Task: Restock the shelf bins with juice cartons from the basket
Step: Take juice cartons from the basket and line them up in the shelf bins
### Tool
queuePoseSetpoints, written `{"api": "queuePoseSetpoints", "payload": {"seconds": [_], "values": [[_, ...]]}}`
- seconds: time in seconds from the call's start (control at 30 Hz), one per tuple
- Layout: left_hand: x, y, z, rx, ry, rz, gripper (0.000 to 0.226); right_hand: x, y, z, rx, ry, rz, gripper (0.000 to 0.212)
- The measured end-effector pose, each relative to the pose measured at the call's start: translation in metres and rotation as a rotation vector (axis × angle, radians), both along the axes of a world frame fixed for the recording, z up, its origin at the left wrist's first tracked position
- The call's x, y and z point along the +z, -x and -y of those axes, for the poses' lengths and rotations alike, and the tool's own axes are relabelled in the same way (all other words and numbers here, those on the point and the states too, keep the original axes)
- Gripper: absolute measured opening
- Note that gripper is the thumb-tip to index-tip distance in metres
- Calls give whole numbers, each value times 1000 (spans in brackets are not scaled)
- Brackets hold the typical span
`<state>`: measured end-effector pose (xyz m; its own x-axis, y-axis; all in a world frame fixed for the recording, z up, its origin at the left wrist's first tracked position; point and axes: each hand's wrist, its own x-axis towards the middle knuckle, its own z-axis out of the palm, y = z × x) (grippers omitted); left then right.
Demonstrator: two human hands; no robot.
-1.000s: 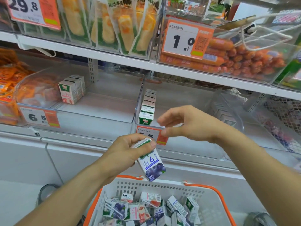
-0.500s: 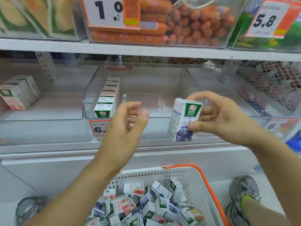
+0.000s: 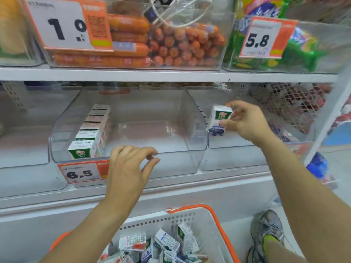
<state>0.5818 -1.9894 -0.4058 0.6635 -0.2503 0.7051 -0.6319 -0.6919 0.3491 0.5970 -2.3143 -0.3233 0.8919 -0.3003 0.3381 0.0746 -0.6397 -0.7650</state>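
My right hand (image 3: 245, 121) grips a small white blueberry juice carton (image 3: 218, 121) with a green label, holding it upright over the left end of the right-hand clear shelf bin (image 3: 233, 158). My left hand (image 3: 129, 168) hovers with loosely curled fingers and holds nothing, in front of the middle clear bin (image 3: 171, 162). A single row of green-topped cartons (image 3: 89, 133) fills that bin's left side. The white basket with orange rim (image 3: 218, 221) sits below, holding several loose cartons (image 3: 152, 247).
An upper shelf (image 3: 171, 74) carries bins of sausages (image 3: 171, 44) and green packets (image 3: 296, 52), with price tags 1.0 (image 3: 66, 27) and 5.8 (image 3: 264, 38). A 6.5 tag (image 3: 83, 172) hangs on the middle bin. My shoe (image 3: 266, 232) stands right of the basket. A wire mesh rack (image 3: 288, 105) is at right.
The carton passed from my left hand to my right, which has carried it rightward and up into the right bin. My left hand let go and stays low.
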Motion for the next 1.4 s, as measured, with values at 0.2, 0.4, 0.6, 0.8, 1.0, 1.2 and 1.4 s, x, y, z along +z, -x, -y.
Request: {"api": "queuePoseSetpoints", "payload": {"seconds": [0.2, 0.4, 0.6, 0.8, 1.0, 1.2, 1.4], "values": [[-6, -2, 0, 3, -20, 38, 23, -18, -26, -22, 7, 97, -115, 45], [-7, -1, 1, 11, -20, 63, 24, -14, -25, -23, 12, 162, -180, 42], [-7, 0, 2, 18, -34, 87, 27, -23, -24, -25, -4, 286, -263, 46], [-6, 3, 3, 26, -22, 90, 28, -23, -30, -30, -46, 346, -230, 50], [-4, 3, 2, 27, -14, 68, 29, -16, -23, -20, -13, 352, -262, 51], [-2, 5, 0, 36, -74, 40, 29, 25, 33, -20, -24, 380, -11, 21], [-3, 32, 6, -58, -64, 162, 15, -4, 106, -66, 327, -98, -57, 11]]}}
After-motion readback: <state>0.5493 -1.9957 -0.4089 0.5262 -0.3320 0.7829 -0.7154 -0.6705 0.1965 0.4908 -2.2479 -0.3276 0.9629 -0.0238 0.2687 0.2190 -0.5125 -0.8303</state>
